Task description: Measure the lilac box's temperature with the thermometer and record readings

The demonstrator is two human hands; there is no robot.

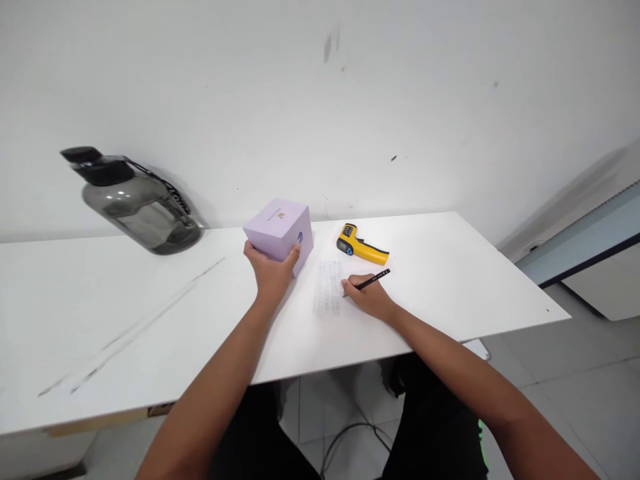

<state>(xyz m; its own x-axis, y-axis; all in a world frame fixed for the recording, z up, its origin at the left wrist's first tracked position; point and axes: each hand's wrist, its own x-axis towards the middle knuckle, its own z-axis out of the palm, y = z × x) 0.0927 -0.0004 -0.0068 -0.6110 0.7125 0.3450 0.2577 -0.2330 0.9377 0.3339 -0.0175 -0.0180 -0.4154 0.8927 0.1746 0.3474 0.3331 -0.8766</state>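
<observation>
A lilac box stands on the white table towards the wall, and my left hand grips its near corner, thumb on the right face and fingers on the left. Between the fingers of my right hand is a black pencil, its tip pointing down and left. That hand rests on the table at the right edge of a small sheet of paper covered in faint marks. Just beyond it lies a yellow infrared thermometer on its side, handle to the right.
A large grey see-through water bottle with a black lid stands at the left by the wall. The white table has dark streaks on its left part, and its right end tapers to a corner. A black cable lies on the floor below.
</observation>
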